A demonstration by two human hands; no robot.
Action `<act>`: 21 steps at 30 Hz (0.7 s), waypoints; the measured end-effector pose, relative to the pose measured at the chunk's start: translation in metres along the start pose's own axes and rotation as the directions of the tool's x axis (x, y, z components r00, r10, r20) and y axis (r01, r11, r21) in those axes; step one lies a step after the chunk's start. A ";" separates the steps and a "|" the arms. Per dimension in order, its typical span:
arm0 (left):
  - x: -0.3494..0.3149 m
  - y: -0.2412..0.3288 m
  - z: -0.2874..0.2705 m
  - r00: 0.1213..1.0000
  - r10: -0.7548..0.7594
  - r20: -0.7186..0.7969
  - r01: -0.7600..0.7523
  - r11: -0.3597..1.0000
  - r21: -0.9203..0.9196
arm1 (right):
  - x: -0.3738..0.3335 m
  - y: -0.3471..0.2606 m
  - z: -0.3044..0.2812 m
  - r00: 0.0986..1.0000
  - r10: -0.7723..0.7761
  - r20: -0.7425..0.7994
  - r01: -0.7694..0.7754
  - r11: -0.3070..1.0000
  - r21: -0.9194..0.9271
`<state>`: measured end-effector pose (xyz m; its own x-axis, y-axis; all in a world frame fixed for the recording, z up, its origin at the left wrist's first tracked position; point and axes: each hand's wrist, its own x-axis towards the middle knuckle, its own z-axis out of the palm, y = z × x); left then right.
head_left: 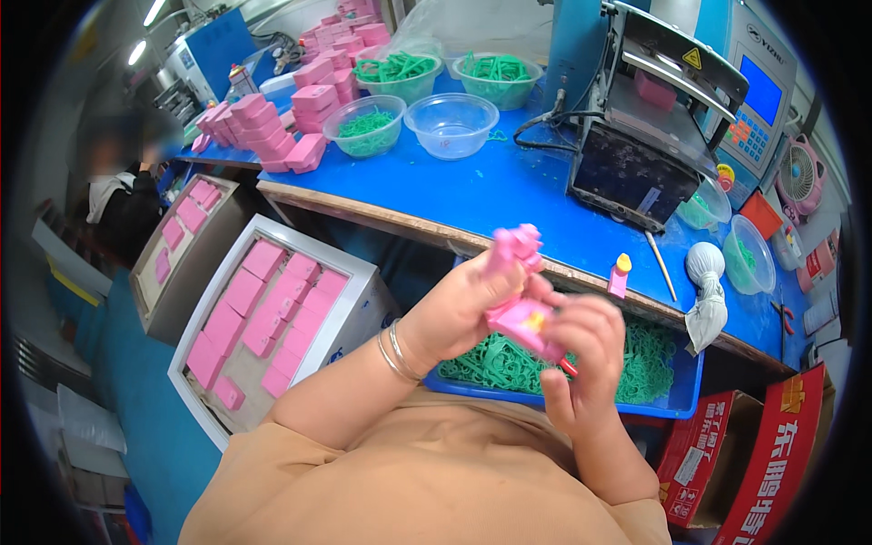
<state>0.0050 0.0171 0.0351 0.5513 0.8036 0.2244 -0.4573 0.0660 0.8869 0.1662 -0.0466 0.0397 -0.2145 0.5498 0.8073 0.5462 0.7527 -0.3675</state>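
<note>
— Above the lap, item one?
— Left hand (pixel 459 309), two thin bangles at the wrist, fingers curled shut round a pink plastic piece (pixel 514 254) that stands up out of the fist. Right hand (pixel 581 350), fingers bent and pinching a small pink box (pixel 522 320) with a yellow spot on it. The box sits between both hands, touching each, just below the upright piece.

— Beneath the hands?
— Blue tray (pixel 683 386) heaped with green plastic links (pixel 509 363), set under the front edge of the blue workbench (pixel 509 195).

— On the bench?
— Clear bowl (pixel 451 124), nothing visible in it. Three more bowls of green pieces (pixel 365 124) round it. Stacked pink boxes (pixel 272 132) at the far left end. Grey and blue machine (pixel 654 127) at the right, with a keypad panel. A small pink piece with a yellow cap (pixel 620 274) and a thin stick (pixel 661 265) near the front edge. A tied white bag (pixel 706 272) hangs over that edge.

— Left of the person?
— White crate (pixel 359 309) holding rows of pink boxes; a second, similar crate (pixel 173 272) stands beyond it. Another person (pixel 123 204) sits farther off, well apart.

— Right?
— Red cartons (pixel 772 454) on the floor; small pink fan (pixel 801 177) by the machine.
</note>
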 end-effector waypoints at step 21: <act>-0.025 -0.026 -0.002 0.900 -0.361 0.242 0.421 0.585 -0.694 | -0.048 0.110 -0.130 0.571 0.700 -0.430 -0.786 0.617 -0.040</act>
<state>0.0017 -0.0032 0.0059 0.8306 0.5565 -0.0206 -0.5192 0.7872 0.3329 0.3416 -0.0375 0.0208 0.6079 0.6849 0.4018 0.5376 0.0175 -0.8430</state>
